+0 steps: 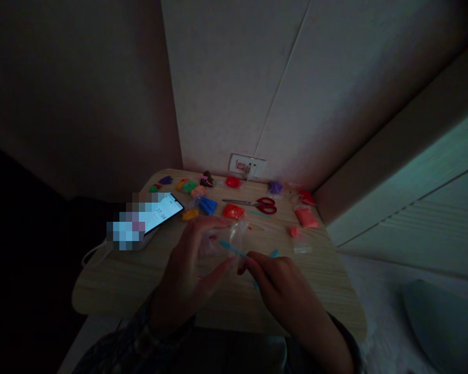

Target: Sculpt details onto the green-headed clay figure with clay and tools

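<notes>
My left hand (184, 270) is curved round a clear plastic bag (238, 234), thumb and fingers spread at its mouth to grip it. Pinched in my right hand (278, 283) is a thin light-blue modelling tool (232, 249); its flat tip points left, at or inside the bag's mouth. What the bag contains is hard to make out in the dim light. Just beyond the hands lie a red-orange clay packet (233, 211) and scissors with red handles (265, 205). Another blue piece (273, 253) shows behind my right hand.
The small wooden table (320, 296) stands against a wall with a socket (247, 165). A lit phone (164, 214) rests at the left. Blue clay (208, 205), purple clay (275, 187), a pink packet (307, 217) and a pink lump (294, 231) lie around the table.
</notes>
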